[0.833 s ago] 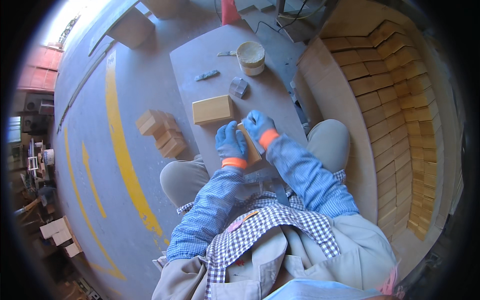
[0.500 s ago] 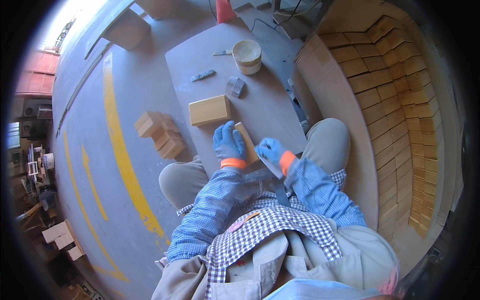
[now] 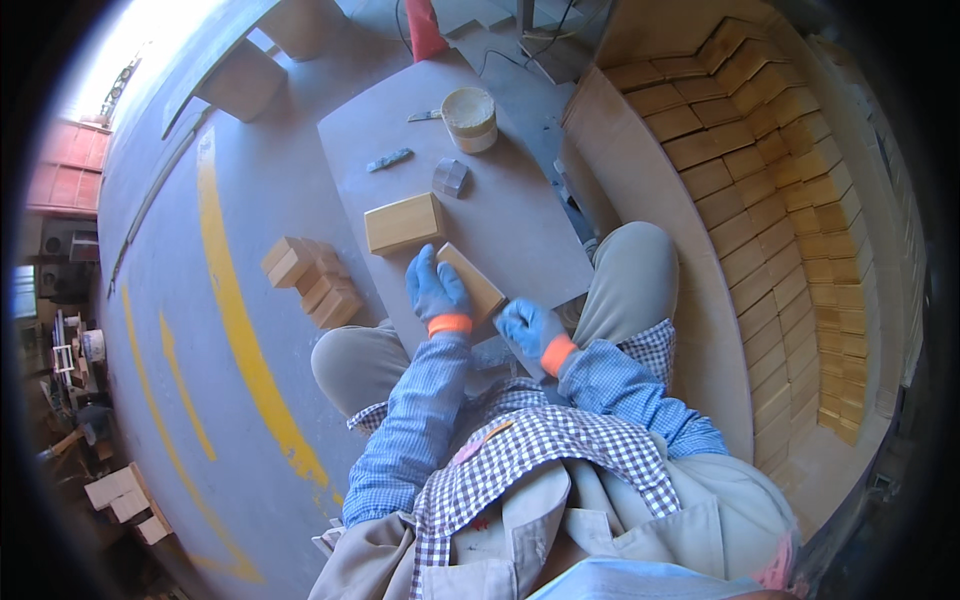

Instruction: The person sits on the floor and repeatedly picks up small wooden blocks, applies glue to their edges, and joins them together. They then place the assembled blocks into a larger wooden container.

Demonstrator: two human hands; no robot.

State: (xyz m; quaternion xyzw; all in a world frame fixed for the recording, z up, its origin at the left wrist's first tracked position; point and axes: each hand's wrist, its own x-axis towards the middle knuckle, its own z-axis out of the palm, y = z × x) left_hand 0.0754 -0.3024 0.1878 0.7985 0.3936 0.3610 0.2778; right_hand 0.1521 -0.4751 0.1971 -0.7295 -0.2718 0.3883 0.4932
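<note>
My left hand (image 3: 438, 287), in a blue glove with an orange cuff, grips the left side of a wooden block (image 3: 474, 286) at the near part of the board. Close to that block's lower right end is my right hand (image 3: 530, 327), gloved the same way. Its fingers are curled closed, and whatever they hold is hidden. Just beyond my left hand a larger wooden block (image 3: 402, 224) rests on the grey board (image 3: 515, 215). A small grey faceted block (image 3: 450, 177) lies past it.
Farther up the board stand a tub of pale paste (image 3: 469, 120), a flat tool (image 3: 425, 115) and a bluish strip (image 3: 389, 160). Stacked wooden blocks (image 3: 312, 280) sit on the floor at left. To my right, a large cardboard box (image 3: 655, 190) holds rows of wooden blocks (image 3: 760, 220).
The whole view has shifted slightly. My right hand has moved down and toward me, past the block's near end; a pale flat piece seen under it before is now out of sight.
</note>
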